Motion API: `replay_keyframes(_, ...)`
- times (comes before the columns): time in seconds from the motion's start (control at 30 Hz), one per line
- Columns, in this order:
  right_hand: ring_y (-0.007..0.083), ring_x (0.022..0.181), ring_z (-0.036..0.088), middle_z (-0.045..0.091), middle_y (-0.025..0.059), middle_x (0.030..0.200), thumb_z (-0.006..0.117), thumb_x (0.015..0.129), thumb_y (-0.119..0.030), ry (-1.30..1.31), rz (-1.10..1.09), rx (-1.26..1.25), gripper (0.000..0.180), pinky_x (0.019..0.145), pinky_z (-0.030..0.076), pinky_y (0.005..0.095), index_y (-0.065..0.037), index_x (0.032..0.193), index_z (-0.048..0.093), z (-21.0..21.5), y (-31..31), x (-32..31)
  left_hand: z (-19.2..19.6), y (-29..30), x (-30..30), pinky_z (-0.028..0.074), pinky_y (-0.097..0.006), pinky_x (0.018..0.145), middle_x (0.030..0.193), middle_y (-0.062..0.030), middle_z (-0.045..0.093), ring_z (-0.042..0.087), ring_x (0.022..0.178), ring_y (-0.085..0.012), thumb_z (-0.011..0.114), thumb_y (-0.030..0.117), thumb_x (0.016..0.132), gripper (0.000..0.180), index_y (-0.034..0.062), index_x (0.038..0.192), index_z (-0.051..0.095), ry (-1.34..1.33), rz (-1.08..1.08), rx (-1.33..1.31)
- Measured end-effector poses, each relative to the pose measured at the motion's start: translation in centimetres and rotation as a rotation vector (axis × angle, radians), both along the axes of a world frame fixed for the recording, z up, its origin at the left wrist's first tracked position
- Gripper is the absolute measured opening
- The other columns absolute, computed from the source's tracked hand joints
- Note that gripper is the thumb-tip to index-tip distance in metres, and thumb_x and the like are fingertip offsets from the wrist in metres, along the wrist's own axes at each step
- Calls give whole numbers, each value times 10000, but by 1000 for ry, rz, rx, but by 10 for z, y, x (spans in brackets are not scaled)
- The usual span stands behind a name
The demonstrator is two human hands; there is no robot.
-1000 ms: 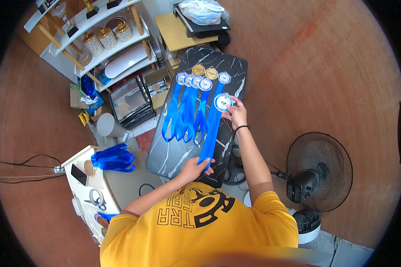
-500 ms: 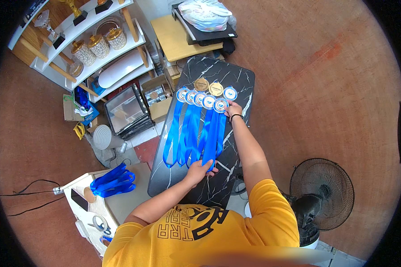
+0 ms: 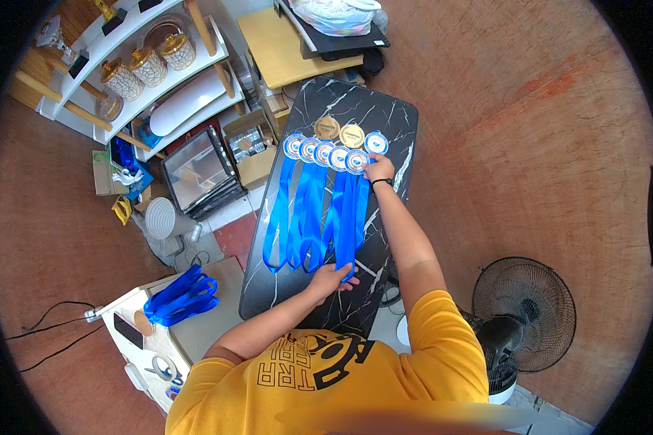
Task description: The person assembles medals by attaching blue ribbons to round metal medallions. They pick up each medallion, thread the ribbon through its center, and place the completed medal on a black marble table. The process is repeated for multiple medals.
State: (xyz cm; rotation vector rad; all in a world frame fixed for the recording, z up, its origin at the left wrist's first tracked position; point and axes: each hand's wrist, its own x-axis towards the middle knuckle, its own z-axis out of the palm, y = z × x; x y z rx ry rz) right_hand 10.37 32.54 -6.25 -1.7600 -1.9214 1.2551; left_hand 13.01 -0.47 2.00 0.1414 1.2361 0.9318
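A front row of several round white-and-blue medals (image 3: 322,152) overlaps across the black marbled table (image 3: 265,293), with long blue ribbons trailing toward me. My right hand (image 3: 379,170) pinches the edge of the rightmost front medal (image 3: 356,162). Down at the lower end of that medal's blue ribbon (image 3: 346,243), my left hand (image 3: 331,279) has its fingers closed on the loop. Behind the row lie a bronze-coloured medal (image 3: 326,128), a gold-coloured medal (image 3: 352,135) and another white-and-blue medal (image 3: 376,143).
On a cabinet (image 3: 225,286) at left lies a bundle of blue ribbons (image 3: 183,297), beside a phone (image 3: 128,330) and a tape roll (image 3: 164,367). Shelves (image 3: 163,76) with jars stand far left. A black fan (image 3: 524,315) is at right; a wooden desk (image 3: 265,43) stands behind.
My left hand has shifted slightly right with the ribbon's end, which now lies straighter. The right hand stays at the same medal. The whole view has tilted a little.
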Motion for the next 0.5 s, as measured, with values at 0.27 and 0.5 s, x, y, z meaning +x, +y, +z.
replay_keyframes(0.27, 249, 744, 701, 728, 137, 863, 840, 700, -132, -165, 22, 205, 359, 679, 550, 366, -108, 1043, 738, -15, 2, -4, -42, -6, 18, 494, -345, 802, 1037, -51, 721, 654, 822, -143, 502, 505, 995, 455, 114, 1194, 622, -97, -165, -227)
replay_keyframes(0.5, 323, 964, 693, 724, 163, 1004, 844, 683, -186, -228, 40, 206, 361, 850, 540, 419, -139, 1028, 748, 13, -11, -3, -55, -9, 21, 489, -361, 823, 1078, -51, 710, 646, 870, -168, 472, 531, 998, 487, 116, 1206, 617, -170, -182, -268)
